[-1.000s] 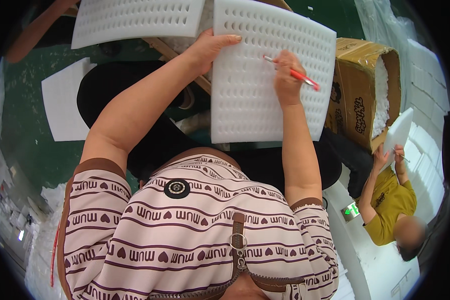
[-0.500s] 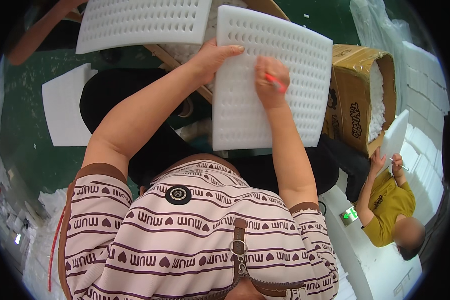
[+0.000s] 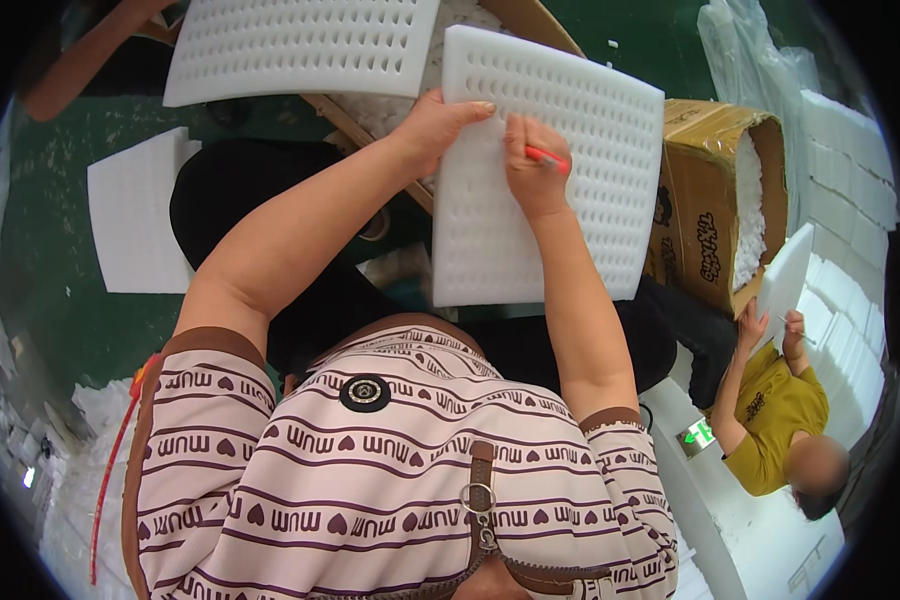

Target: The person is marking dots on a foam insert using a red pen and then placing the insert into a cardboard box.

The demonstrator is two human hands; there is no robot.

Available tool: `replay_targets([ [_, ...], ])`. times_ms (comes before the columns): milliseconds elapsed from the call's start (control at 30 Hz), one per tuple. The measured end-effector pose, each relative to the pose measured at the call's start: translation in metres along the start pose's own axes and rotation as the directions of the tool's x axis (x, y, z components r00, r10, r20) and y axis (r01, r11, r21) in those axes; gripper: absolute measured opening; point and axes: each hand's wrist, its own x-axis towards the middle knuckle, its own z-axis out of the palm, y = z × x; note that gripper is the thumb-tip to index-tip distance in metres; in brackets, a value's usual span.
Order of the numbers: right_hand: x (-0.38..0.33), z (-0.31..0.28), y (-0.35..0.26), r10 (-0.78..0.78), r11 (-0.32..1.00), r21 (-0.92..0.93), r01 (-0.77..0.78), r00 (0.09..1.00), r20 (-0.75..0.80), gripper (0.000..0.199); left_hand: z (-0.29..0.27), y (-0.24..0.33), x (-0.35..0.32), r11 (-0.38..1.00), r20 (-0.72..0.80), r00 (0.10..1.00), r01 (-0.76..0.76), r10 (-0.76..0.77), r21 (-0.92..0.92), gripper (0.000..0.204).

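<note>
A thick white foam board with rows of oval holes leans across my lap. My left hand grips its left edge, thumb laid over the top face and the other fingers hidden behind. My right hand is closed round a thin red pen-like tool and rests against the board, right of my left thumb. The tool's tip is hidden by the fingers, so I cannot tell whether it sits in a hole. Beyond my left hand is a second perforated foam board.
An open cardboard box of white foam bits stands to the right. Behind the boards is another box. A white foam piece lies at left. A co-worker in yellow holds a board at right; another person's arm shows at upper left.
My right hand has shifted slightly left and up over the board, still with the red tool. The board and my left hand have moved very slightly in view.
</note>
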Motion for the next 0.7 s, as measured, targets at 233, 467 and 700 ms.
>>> replay_targets([
  [233, -0.002, -0.015, -0.028, 0.321, 0.921, 0.242, -0.307, 0.947, -0.021, 0.027, 0.002, 0.003, -0.002, 0.999, -0.051, 0.998, 0.031, -0.032, -0.019, 0.031],
  [467, -0.001, 0.000, -0.015, 0.015, 0.997, -0.069, -0.014, 1.000, 0.009, 0.021, 0.007, 0.003, -0.003, 1.000, -0.025, 1.000, -0.012, 0.012, -0.015, 0.030],
  [700, 0.000, 0.005, -0.019, -0.009, 1.000, 0.026, 0.010, 1.000, -0.007, 0.021, 0.008, 0.007, -0.006, 0.998, 0.048, 0.999, -0.010, 0.013, -0.058, 0.031],
])
